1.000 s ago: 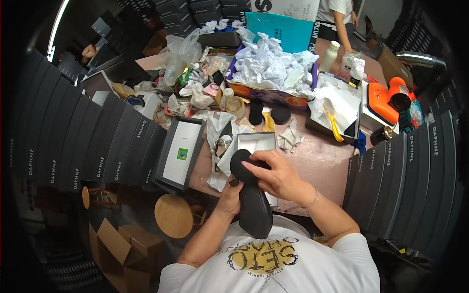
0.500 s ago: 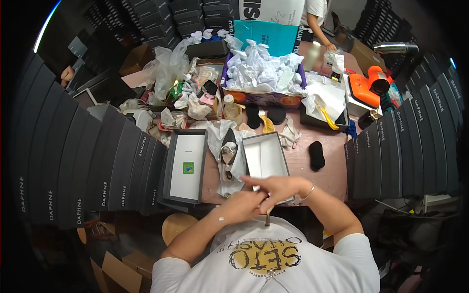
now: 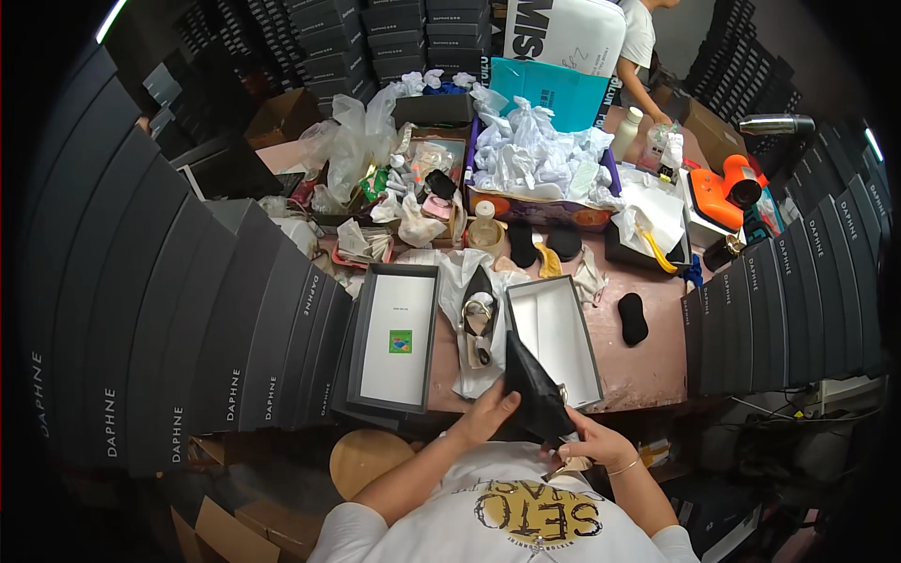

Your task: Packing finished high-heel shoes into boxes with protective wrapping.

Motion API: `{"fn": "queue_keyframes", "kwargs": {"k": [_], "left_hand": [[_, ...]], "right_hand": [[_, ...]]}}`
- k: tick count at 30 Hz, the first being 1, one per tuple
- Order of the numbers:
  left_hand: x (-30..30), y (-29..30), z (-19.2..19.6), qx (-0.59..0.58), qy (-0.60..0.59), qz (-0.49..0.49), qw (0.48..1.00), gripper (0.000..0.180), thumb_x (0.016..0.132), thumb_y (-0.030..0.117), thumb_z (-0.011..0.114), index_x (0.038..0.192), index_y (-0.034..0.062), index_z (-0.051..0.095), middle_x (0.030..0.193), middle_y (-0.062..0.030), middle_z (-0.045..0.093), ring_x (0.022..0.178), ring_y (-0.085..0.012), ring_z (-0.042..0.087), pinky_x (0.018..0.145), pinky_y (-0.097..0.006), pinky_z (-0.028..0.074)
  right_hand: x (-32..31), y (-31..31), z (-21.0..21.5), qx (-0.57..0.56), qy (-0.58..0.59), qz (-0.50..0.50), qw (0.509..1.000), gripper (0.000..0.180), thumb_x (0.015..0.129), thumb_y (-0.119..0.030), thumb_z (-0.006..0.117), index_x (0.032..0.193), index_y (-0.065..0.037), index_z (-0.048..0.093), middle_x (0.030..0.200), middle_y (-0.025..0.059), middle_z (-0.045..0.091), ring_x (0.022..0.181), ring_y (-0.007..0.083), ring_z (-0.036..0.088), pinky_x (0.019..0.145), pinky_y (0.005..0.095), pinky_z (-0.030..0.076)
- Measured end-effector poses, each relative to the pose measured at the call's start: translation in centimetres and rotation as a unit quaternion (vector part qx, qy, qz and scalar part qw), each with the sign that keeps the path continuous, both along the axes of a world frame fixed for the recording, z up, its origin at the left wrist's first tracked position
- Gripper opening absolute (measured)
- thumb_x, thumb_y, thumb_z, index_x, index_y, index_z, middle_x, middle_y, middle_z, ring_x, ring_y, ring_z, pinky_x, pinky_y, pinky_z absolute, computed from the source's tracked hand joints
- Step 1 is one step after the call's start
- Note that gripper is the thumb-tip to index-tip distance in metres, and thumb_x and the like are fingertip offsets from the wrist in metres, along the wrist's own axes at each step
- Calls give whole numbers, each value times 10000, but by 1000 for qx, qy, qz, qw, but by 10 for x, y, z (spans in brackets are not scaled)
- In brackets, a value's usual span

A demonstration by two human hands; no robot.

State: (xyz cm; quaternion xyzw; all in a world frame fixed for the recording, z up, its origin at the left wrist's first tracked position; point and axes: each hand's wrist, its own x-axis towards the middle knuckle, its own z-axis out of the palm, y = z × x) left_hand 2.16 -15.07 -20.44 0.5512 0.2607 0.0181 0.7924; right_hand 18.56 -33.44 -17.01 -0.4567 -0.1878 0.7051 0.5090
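A black pointed shoe (image 3: 537, 387) with a metallic trim at its side is held in front of my chest, toe pointing away from me. My right hand (image 3: 601, 444) grips it near the heel end. My left hand (image 3: 490, 414) is closed at its other side, its fingertips partly hidden by the shoe. Beyond my hands a matching dark shoe (image 3: 481, 313) lies on crumpled white tissue paper (image 3: 458, 274). To the left of that paper is a grey-edged, white-lined box part (image 3: 393, 371); to its right stands an open white-lined shoebox (image 3: 570, 324).
Dark shoeboxes are stacked high at left (image 3: 202, 347) and right (image 3: 815, 291). A purple-edged carton (image 3: 544, 214) full of crumpled paper stands behind. Black oval pads (image 3: 633, 319) lie on the pink table (image 3: 648, 368). An orange device (image 3: 715, 199) and another person's arm (image 3: 640, 92) are at far right.
My hands, earlier together near the table edge, have moved apart, and the black shoe now shows clearly between them. The whole view has shifted, with the table appearing farther right and lower.
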Motion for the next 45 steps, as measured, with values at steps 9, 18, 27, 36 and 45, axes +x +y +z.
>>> {"fn": "queue_keyframes", "kwargs": {"k": [9, 18, 27, 36, 45], "left_hand": [[129, 190, -118, 40, 126, 313, 941, 615, 902, 229, 592, 1399, 93, 256, 753, -81, 590, 515, -121, 515, 458, -278, 477], [161, 175, -128, 32, -24, 551, 834, 167, 956, 197, 517, 1049, 68, 469, 756, -59, 580, 502, -114, 512, 450, -233, 456], [177, 114, 97, 399, -152, 413, 805, 226, 977, 238, 482, 861, 45, 488, 779, -17, 521, 683, -100, 479, 644, -239, 398], [114, 48, 72, 558, 43, 82, 825, 308, 881, 197, 595, 687, -29, 520, 625, -125, 490, 602, -238, 504, 577, -331, 405], [61, -6, 33, 597, -46, -20, 801, 332, 727, 59, 649, 1033, -23, 548, 1034, -173, 548, 841, -330, 582, 734, -377, 479]], "right_hand": [[43, -34, -22, 50, 111, -204, 971, 469, 771, -212, 663, 1141, 24, 495, 878, 165, 616, 720, 188, 615, 659, 290, 525], [109, -30, -60, 82, 379, -264, 883, 427, 856, -327, 570, 1091, 28, 541, 837, 204, 584, 685, 219, 569, 548, 274, 489], [140, -10, -75, 111, 548, -267, 785, 465, 862, -359, 521, 1090, 44, 571, 873, 284, 557, 571, 168, 513, 462, 199, 456], [90, -40, -70, 282, 540, -210, 765, 513, 883, -329, 479, 1198, 75, 514, 1018, 315, 558, 698, 301, 595, 551, 275, 514], [13, -124, 38, 144, 178, -176, 957, 564, 750, -169, 600, 1181, 166, 456, 948, 344, 607, 643, 265, 670, 468, 246, 533]]}}
